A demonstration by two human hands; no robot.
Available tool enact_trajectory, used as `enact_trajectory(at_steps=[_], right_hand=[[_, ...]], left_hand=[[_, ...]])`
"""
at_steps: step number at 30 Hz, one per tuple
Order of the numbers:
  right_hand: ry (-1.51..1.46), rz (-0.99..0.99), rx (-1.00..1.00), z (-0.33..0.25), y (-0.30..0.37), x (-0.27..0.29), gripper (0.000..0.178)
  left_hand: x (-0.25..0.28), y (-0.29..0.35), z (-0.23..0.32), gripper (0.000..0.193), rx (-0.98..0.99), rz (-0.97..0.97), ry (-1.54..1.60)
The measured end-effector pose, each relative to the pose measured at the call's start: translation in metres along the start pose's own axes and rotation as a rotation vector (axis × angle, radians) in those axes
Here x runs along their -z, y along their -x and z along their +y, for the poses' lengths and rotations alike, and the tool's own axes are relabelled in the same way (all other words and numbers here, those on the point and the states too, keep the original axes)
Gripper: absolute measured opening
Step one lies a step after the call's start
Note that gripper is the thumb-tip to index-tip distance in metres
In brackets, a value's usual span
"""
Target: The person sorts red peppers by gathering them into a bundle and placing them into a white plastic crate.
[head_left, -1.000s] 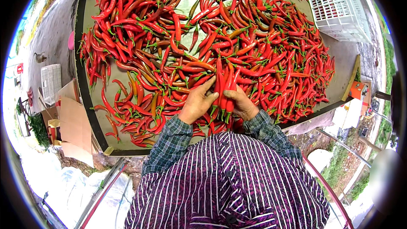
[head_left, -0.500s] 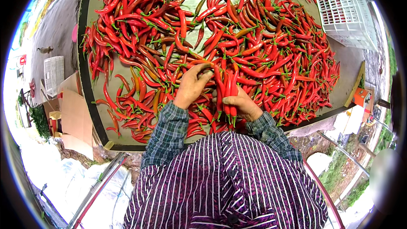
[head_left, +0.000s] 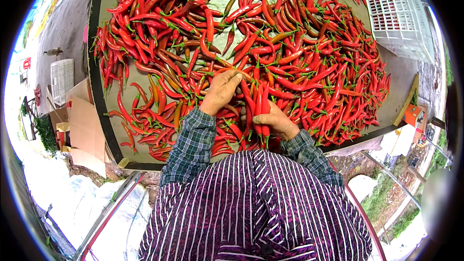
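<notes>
My right hand [head_left: 276, 120] is wrapped round a small bunch of long red chili peppers [head_left: 260, 104], its thumb across them. Their green stems point down toward my striped top. Just left of the bunch, my left hand [head_left: 221, 92] is closed in a pinch, thumb against fingers, on the end of an orange-red chili pepper [head_left: 245, 74] at the edge of the pile. Under and around both hands spreads a thick layer of loose chili peppers [head_left: 319, 84], mostly red, some brownish or orange, with green stems. The fingers of my right hand behind the bunch are partly hidden.
The peppers lie on a wide grey table [head_left: 112, 116] with a dark raised rim. A white plastic crate [head_left: 398, 17] stands at the far right. Beyond the left edge are cardboard [head_left: 87, 133] and another white crate [head_left: 62, 81]. An orange box [head_left: 413, 115] sits past the right edge.
The thumb and fingers of my left hand have come together on the orange-red chili pepper. My right hand keeps its bunch in nearly the same place.
</notes>
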State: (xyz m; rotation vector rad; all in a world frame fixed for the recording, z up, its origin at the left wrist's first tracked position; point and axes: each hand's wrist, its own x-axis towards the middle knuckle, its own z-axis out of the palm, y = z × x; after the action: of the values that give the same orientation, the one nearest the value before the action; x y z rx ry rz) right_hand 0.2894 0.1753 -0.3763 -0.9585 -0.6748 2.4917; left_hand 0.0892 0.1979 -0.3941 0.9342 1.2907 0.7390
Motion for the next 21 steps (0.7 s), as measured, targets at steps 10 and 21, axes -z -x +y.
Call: enact_trajectory(at_steps=[10,21], right_hand=[[-0.125,-0.01,0.014,0.002,0.001,0.005,0.059],[-0.15,0.024,-0.035,0.004,0.001,0.004,0.067]], left_hand=[[0.049,-0.033,0.023,0.016,-0.22,0.652,-0.561],[0.059,-0.102,0.028,0.034,-0.097,0.732,-1.177]])
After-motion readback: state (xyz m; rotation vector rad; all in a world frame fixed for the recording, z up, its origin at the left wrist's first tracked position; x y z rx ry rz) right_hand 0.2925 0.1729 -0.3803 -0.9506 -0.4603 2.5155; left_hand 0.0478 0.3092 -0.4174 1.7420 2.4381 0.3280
